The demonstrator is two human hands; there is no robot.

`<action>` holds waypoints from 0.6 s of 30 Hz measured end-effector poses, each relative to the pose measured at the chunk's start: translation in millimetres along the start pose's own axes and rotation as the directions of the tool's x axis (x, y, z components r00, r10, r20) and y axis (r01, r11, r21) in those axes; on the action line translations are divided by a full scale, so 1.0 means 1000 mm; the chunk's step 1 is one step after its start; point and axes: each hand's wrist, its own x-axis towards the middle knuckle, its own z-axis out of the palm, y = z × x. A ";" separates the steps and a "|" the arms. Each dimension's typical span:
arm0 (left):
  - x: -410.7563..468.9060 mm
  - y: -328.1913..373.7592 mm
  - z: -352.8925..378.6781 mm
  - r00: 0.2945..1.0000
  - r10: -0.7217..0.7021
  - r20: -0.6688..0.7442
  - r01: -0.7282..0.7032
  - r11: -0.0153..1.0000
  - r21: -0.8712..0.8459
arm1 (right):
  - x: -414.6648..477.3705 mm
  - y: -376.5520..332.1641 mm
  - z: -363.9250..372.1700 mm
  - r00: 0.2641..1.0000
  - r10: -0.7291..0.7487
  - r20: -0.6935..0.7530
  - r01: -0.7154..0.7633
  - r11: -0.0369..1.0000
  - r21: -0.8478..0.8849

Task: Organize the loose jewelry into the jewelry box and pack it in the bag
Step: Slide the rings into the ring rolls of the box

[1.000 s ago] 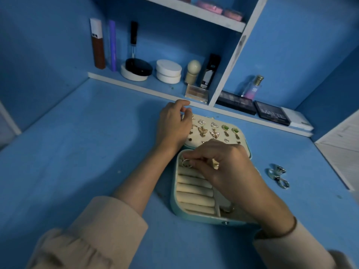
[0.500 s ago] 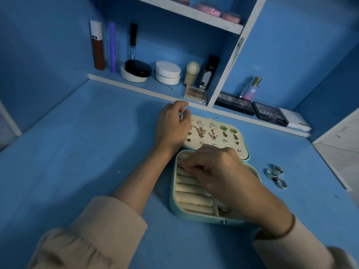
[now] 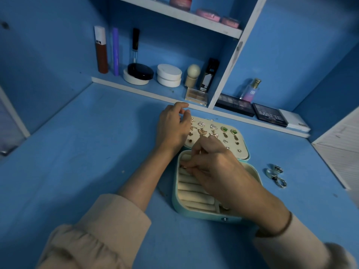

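Note:
A small teal jewelry box (image 3: 196, 214) lies open on the blue desk, its cream ring rolls (image 3: 191, 193) facing up. Its lid panel (image 3: 241, 144) lies flat behind, studded with several gold and green earrings (image 3: 225, 129). My left hand (image 3: 172, 129) rests on the lid's left edge, holding it down. My right hand (image 3: 215, 169) reaches over the ring rolls, fingertips pinching a small ring (image 3: 183, 167) at the upper left rolls. Loose silver rings (image 3: 275, 175) lie on the desk to the right of the box. No bag is in view.
Behind the box a low shelf holds cosmetics: tubes (image 3: 101, 49), round compacts (image 3: 169, 75), a perfume bottle (image 3: 251, 90) and eyeshadow palettes (image 3: 271, 115). A white panel (image 3: 338, 152) stands at the right. Blue walls close in on both sides.
My right hand has shifted slightly left and down onto the upper ring rolls with the ring. My left hand has stayed on the lid.

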 end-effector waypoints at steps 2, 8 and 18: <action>0.000 0.001 -0.001 1.000 -0.025 -0.005 0.025 1.000 0.000 | -0.003 0.003 0.001 0.999 0.035 0.000 -0.035 0.998 0.047; -0.002 0.002 -0.001 1.000 -0.024 -0.013 0.024 1.000 -0.003 | -0.010 0.010 0.001 0.995 0.096 0.035 -0.098 0.994 0.052; -0.001 0.001 -0.001 0.999 -0.022 -0.029 0.022 1.000 -0.003 | -0.018 0.012 -0.001 0.999 0.040 -0.004 -0.040 0.999 -0.012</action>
